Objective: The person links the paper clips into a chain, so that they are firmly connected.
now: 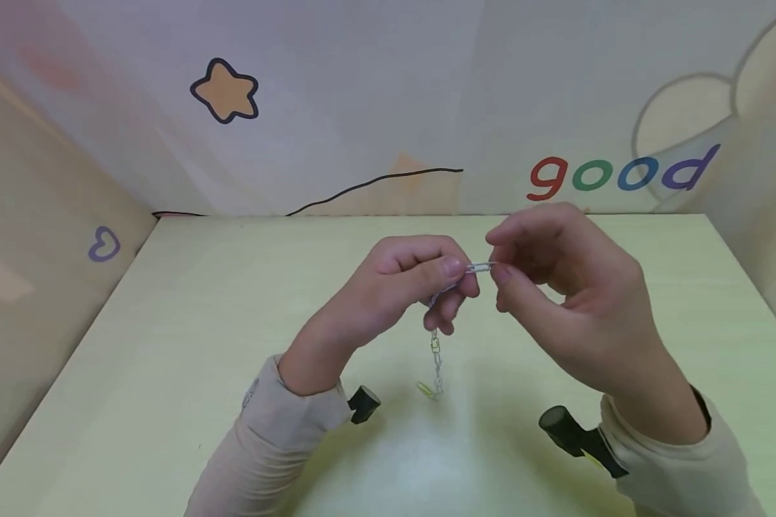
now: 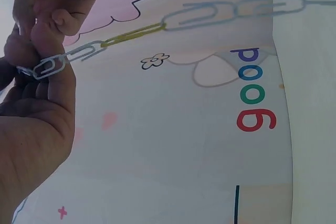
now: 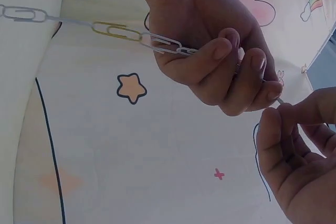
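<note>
A chain of linked paper clips (image 1: 436, 352) hangs from my left hand (image 1: 414, 276), whose thumb and fingers grip its upper part. Most links are pale or silvery. A yellow paper clip (image 2: 134, 35) shows among them in the left wrist view, and a yellow-green clip (image 1: 425, 390) is at the chain's bottom in the head view. Between the two hands stretches a pale paper clip (image 1: 479, 268); its left end sits under my left thumb. The thumb and fingertip of my right hand (image 1: 582, 294) pinch its other end. Curled fingers hide the links inside the left hand.
Below the hands lies a pale green-yellow tabletop (image 1: 168, 373). Printed walls enclose it at the back and sides; the back wall (image 1: 362, 108) carries a star and the word "good". A dark wrist camera (image 1: 364, 404) juts from the left cuff, another camera (image 1: 562, 429) from the right.
</note>
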Action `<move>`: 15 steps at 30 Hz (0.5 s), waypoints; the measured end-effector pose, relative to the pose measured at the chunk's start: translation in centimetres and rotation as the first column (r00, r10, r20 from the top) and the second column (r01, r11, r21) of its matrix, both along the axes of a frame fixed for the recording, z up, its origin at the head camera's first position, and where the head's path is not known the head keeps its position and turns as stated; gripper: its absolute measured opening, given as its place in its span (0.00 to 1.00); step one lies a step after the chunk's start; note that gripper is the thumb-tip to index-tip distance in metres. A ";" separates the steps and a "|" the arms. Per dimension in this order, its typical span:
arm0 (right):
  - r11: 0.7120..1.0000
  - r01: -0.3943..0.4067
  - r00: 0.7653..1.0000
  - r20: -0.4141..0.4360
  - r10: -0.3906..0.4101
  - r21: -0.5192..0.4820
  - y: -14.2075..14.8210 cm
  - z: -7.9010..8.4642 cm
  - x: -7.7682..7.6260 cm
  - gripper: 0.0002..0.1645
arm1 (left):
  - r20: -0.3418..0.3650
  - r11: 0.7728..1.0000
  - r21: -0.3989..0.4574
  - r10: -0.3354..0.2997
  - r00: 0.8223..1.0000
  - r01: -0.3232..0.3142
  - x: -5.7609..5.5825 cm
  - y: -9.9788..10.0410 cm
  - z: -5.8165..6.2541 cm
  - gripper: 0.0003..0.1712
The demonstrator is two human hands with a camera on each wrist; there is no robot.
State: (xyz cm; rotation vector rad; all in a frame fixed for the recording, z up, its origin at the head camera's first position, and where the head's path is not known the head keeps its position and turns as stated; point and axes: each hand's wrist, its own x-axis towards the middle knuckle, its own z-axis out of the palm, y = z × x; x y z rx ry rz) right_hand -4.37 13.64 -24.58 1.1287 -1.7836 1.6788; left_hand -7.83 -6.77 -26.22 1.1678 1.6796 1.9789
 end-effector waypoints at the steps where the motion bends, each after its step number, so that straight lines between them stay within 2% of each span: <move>1: 1.000 0.001 1.000 0.012 -0.001 0.001 -0.1 0.0 0.0 0.15 | -0.006 1.000 0.013 0.014 1.000 -0.014 0.0 -0.1 0.1 0.15; 4: 0.997 0.005 0.992 0.122 -0.014 0.077 -0.1 -0.1 -0.1 0.16 | -0.012 0.997 0.056 0.049 0.999 -0.049 -0.1 -0.2 0.4 0.15; 7: 0.973 -0.050 0.956 0.294 -0.019 0.226 -0.2 -0.4 -0.3 0.15 | 0.017 0.991 0.117 0.069 0.998 -0.070 -0.1 -0.5 0.6 0.15; 11: 0.909 -0.193 0.886 0.463 -0.001 0.370 -0.8 -1.5 -1.2 0.09 | 0.059 0.976 0.195 0.083 0.995 -0.093 -0.2 -0.7 0.7 0.14; 15: 0.821 -0.315 0.835 0.550 0.002 0.476 -2.5 -3.6 -2.1 0.04 | 0.081 0.968 0.217 0.114 0.990 -0.129 -0.1 -1.0 0.7 0.13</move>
